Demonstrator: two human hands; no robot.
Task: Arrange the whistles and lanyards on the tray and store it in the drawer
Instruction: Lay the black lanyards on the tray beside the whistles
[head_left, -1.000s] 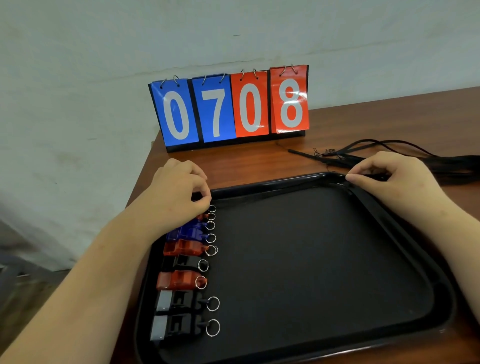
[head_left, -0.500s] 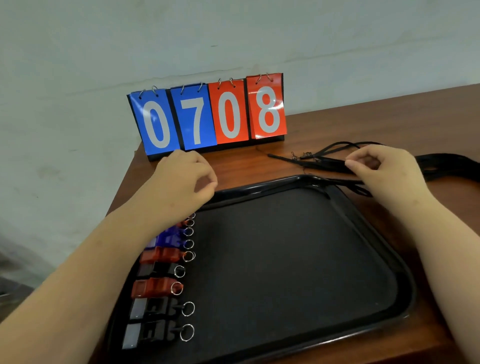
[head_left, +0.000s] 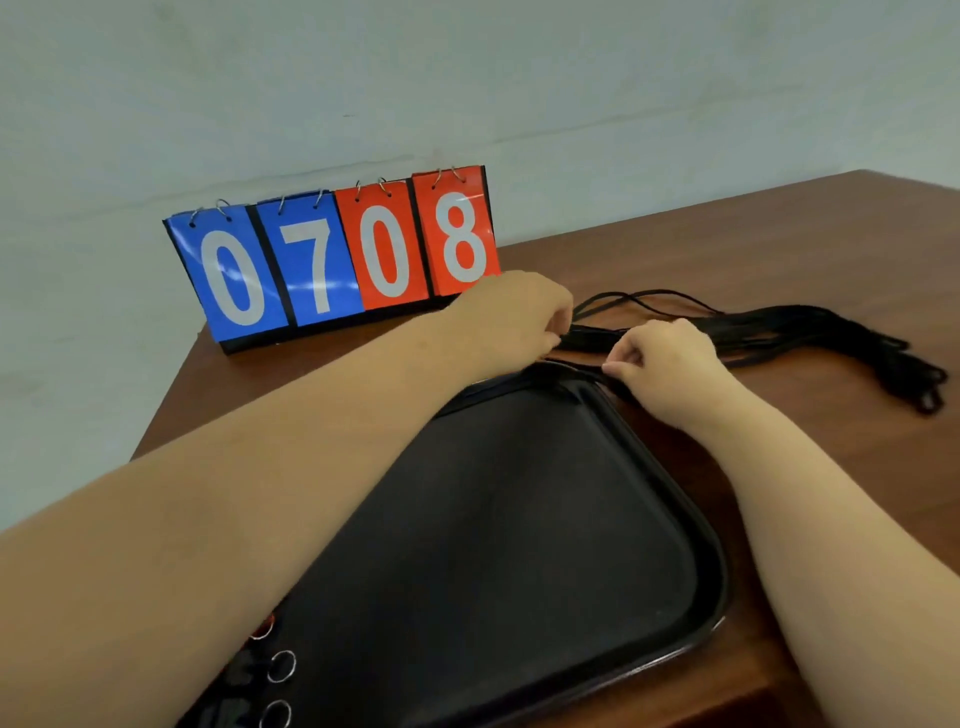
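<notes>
A black tray (head_left: 714, 561) lies on the brown table in front of me. Along its left side a row of whistles (head_left: 244, 675) with metal rings is mostly hidden under my left forearm. A bundle of black lanyards (head_left: 810, 332) lies on the table beyond the tray's far right corner. My left hand (head_left: 514, 322) has reached across the tray and pinches the near end of the lanyards. My right hand (head_left: 660, 358) pinches one lanyard strand at the tray's far rim, close beside the left hand.
A flip scoreboard (head_left: 332, 260) reading 0708 in blue and red stands at the table's far left, against a pale wall. The table's left edge (head_left: 166, 415) runs close to the tray. Bare wood (head_left: 779, 249) stretches to the right behind the lanyards.
My left hand has left the whistles and crossed to the lanyards' end. My right hand stays pinched on a lanyard. The view has swung right, so the tray and scoreboard sit further left.
</notes>
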